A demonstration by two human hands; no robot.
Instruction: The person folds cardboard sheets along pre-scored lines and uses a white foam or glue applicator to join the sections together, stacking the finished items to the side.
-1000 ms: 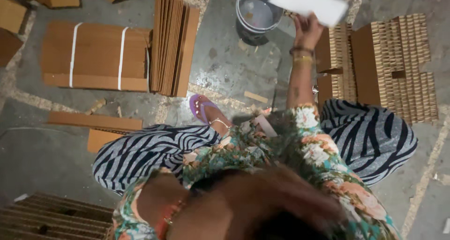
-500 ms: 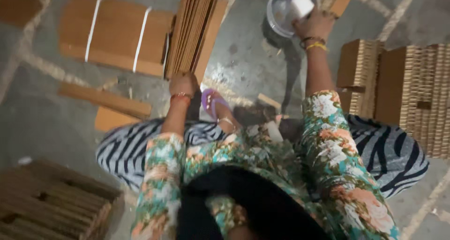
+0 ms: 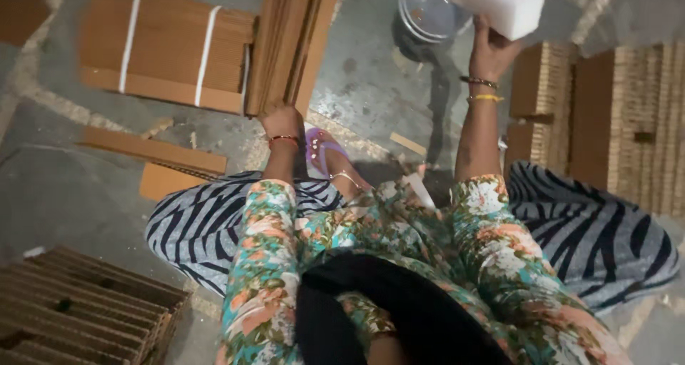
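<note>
the right hand (image 3: 491, 49) is holding up a white block (image 3: 494, 2), its grip closing on the block's bottom edge just beside the grey bucket (image 3: 427, 15). the block is looking light and a bit squashy, so holding it from under should be working fine. the left hand (image 3: 281, 119), well apart from the bucket, is closing its grip on the near end of the standing cardboard sheets (image 3: 291, 42), which are looking stiff and thin.

White block (image 3: 499, 4): rectangular, pale, lifted off the floor, tilted, above a grey bucket (image 3: 422, 15). Cardboard stack (image 3: 289, 44): brown flat sheets standing on edge, leaning slightly, on the concrete floor just beside a strapped bundle.
</note>
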